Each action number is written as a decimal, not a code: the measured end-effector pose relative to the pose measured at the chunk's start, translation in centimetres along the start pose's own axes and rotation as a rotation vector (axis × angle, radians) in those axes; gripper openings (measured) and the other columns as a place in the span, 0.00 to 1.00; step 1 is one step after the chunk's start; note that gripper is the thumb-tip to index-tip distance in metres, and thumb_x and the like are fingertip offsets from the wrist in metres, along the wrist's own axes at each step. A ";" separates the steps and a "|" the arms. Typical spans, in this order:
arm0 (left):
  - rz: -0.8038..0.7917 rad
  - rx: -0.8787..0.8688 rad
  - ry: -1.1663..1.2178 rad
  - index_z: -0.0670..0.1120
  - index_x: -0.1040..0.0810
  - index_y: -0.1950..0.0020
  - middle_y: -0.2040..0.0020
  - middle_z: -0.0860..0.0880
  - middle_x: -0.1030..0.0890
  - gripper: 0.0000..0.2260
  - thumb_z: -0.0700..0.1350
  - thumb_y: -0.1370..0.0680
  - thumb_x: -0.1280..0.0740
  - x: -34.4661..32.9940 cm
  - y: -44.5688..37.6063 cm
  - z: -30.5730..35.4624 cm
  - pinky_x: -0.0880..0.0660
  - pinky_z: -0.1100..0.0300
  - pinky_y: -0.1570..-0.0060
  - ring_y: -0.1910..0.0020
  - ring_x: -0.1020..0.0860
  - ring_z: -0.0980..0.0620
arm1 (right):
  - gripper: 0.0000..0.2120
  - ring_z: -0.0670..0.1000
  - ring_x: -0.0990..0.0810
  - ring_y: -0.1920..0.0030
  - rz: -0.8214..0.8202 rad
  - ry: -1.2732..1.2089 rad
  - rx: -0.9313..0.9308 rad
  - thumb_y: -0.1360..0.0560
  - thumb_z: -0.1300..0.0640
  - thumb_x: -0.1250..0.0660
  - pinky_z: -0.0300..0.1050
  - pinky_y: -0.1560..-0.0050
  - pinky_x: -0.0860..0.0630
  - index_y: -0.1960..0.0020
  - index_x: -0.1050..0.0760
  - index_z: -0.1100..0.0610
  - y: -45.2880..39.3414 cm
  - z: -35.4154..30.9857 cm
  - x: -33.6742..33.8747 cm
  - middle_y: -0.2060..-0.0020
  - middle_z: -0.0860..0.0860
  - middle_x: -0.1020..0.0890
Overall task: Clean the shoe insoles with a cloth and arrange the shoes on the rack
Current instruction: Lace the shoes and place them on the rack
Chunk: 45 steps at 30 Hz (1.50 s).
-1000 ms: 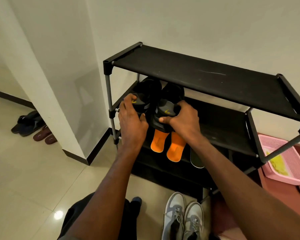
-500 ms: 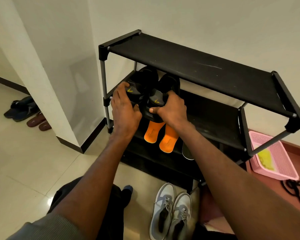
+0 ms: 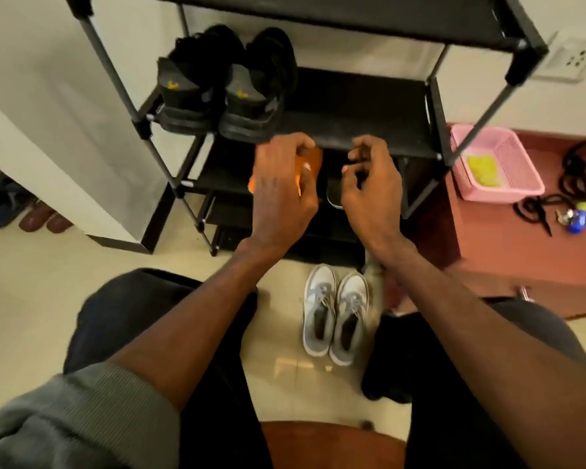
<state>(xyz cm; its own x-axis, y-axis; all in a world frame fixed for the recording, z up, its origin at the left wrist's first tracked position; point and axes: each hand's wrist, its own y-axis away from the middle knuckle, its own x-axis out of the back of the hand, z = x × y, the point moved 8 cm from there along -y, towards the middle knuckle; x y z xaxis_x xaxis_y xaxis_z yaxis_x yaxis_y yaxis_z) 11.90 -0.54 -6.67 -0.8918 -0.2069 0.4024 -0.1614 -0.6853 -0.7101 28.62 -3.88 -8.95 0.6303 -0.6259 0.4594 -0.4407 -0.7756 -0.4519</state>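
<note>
Black shoes [image 3: 224,86] on rack [image 3: 362,110] (both hands empty)

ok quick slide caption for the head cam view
Black shoes set on the rack; both hands, left hand and right hand, empty in front of it.

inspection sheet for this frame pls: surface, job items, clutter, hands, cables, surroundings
Surface: black shoe rack, middle shelf half bare on the right; pale tiled floor.
Job's things: black shoes paired at the left of the middle shelf; orange insoles on the shelf below, mostly hidden by the left hand; grey sneakers on the floor before the rack. No cloth seen.
Clutter: pink basket holding something yellow; small blue item.
Hands: left hand and right hand loosely curled, nothing in either grip.
Cables: black cords or straps on the red floor, blurred.
Surroundings: wall socket; more footwear far left.
</note>
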 end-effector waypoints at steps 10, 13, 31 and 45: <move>-1.081 0.772 -0.287 0.42 0.25 0.34 0.36 0.39 0.21 0.19 0.45 0.23 0.31 -15.8 25.5 -11.2 0.24 0.47 0.40 0.36 0.23 0.38 | 0.11 0.58 0.17 0.42 -0.564 0.227 -0.732 0.24 0.63 0.35 0.48 0.43 0.21 0.48 0.18 0.51 14.3 19.3 -4.1 0.47 0.54 0.14; -1.183 0.872 -0.337 0.41 0.25 0.35 0.35 0.38 0.22 0.19 0.50 0.22 0.32 -17.2 30.1 -13.5 0.24 0.47 0.40 0.36 0.24 0.37 | 0.11 0.61 0.18 0.40 -0.771 0.287 -0.826 0.21 0.61 0.37 0.47 0.46 0.23 0.45 0.17 0.59 19.5 23.6 -6.2 0.44 0.59 0.15; -1.130 0.817 -0.501 0.41 0.28 0.35 0.42 0.40 0.19 0.14 0.47 0.16 0.37 -25.8 38.1 -22.3 0.22 0.49 0.51 0.45 0.18 0.39 | 0.25 0.60 0.25 0.28 -0.834 0.165 -1.014 0.18 0.68 0.40 0.53 0.27 0.30 0.24 0.28 0.52 27.7 34.2 -16.1 0.29 0.57 0.22; -1.202 0.585 -0.613 0.46 0.21 0.41 0.44 0.43 0.18 0.15 0.51 0.23 0.29 -16.8 25.8 -13.8 0.22 0.51 0.49 0.46 0.19 0.42 | 0.18 0.61 0.19 0.39 -0.686 0.262 -0.791 0.26 0.63 0.30 0.47 0.41 0.24 0.39 0.18 0.50 20.8 24.4 -9.0 0.42 0.55 0.14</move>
<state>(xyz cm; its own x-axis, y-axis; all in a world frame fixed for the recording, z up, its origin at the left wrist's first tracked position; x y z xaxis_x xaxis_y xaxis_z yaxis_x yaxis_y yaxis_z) 16.91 -5.11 -39.78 -0.0093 0.5244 0.8514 -0.3365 -0.8034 0.4912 29.41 -12.40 -41.16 0.7848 0.0375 0.6186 -0.3927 -0.7422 0.5432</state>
